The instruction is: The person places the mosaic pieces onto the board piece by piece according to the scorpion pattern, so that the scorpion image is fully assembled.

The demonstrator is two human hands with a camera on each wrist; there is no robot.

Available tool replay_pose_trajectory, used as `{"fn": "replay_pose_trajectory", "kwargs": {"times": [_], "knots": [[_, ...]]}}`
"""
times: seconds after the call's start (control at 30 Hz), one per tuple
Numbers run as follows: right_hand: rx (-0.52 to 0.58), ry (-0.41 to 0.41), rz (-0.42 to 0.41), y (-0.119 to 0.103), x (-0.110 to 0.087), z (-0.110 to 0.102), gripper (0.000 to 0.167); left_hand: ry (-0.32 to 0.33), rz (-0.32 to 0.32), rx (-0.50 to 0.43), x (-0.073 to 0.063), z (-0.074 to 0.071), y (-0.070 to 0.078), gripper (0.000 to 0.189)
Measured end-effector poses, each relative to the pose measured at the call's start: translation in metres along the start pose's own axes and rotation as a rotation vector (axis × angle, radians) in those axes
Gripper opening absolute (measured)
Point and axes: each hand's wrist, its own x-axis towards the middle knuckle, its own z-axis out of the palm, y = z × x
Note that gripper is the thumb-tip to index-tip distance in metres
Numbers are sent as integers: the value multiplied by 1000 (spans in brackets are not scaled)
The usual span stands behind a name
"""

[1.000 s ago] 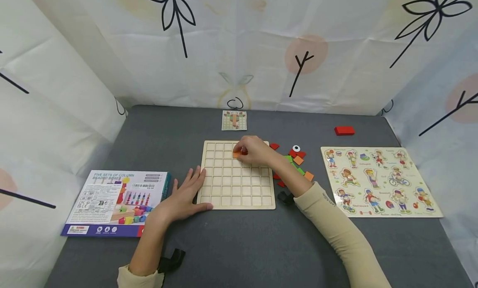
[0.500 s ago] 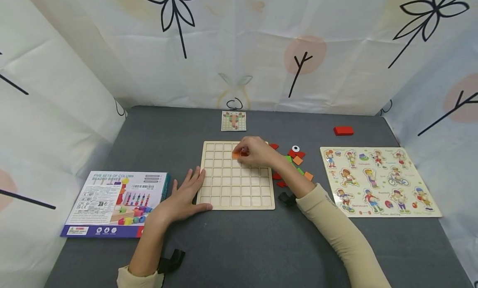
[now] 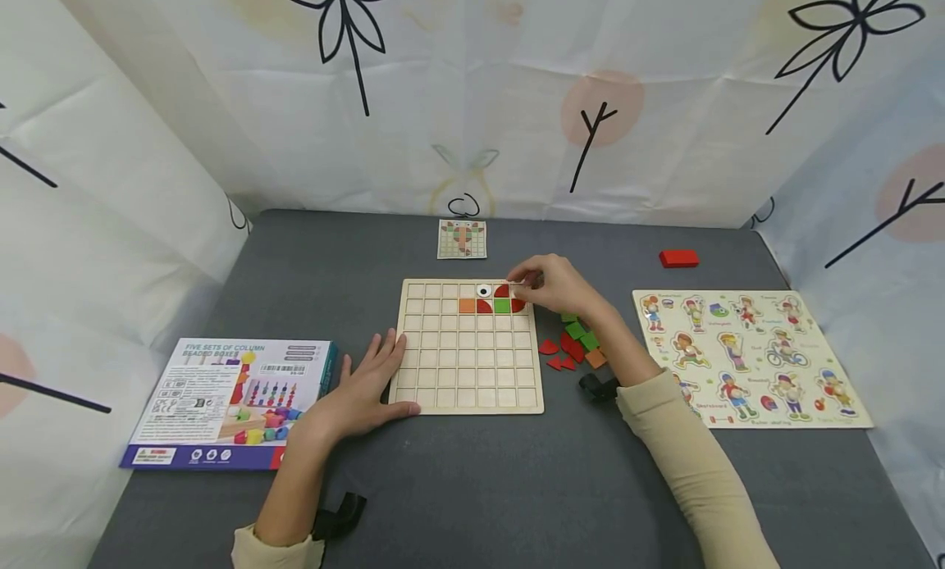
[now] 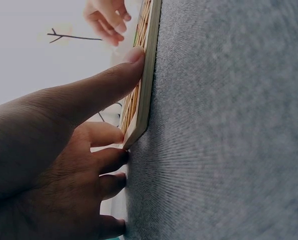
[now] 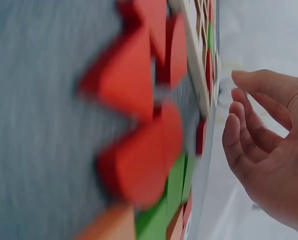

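Note:
A wooden grid board (image 3: 465, 364) lies on the table. Its top rows hold an orange square (image 3: 467, 306), a black-and-white eye piece (image 3: 483, 290), a green square (image 3: 502, 306) and several red curved pieces (image 3: 484, 307). My left hand (image 3: 360, 397) rests spread at the board's left side, its thumb (image 4: 133, 55) touching the board's edge in the left wrist view. My right hand (image 3: 555, 286) hovers by the upper right corner, fingers loosely bent. Nothing shows between its thumb and fingers in the right wrist view, where the hand (image 5: 281, 145) is well above the table.
Loose red pieces (image 5: 128, 72), green squares (image 3: 574, 330) and an orange square (image 3: 595, 358) lie right of the board. A small pattern card (image 3: 462, 239) is behind it. A boxed set (image 3: 229, 401) lies left, a picture puzzle (image 3: 753, 360) right, and a red block (image 3: 679, 259) farther back.
My right hand has let go of the orange square, leaving it on the board, and moved right to the upper right corner. The pieces it covered now show. My left hand stays put.

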Motion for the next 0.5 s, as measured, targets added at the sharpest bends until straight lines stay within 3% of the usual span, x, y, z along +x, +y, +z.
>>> {"fn": "replay_pose_trajectory", "kwargs": {"times": [0.13, 0.5], "knots": [[-36, 20, 46, 16, -5, -11, 28, -3, -2, 1, 0, 0, 0, 111], [-45, -49, 150, 35, -8, -20, 32, -5, -5, 7, 2, 0, -1, 111]]}}
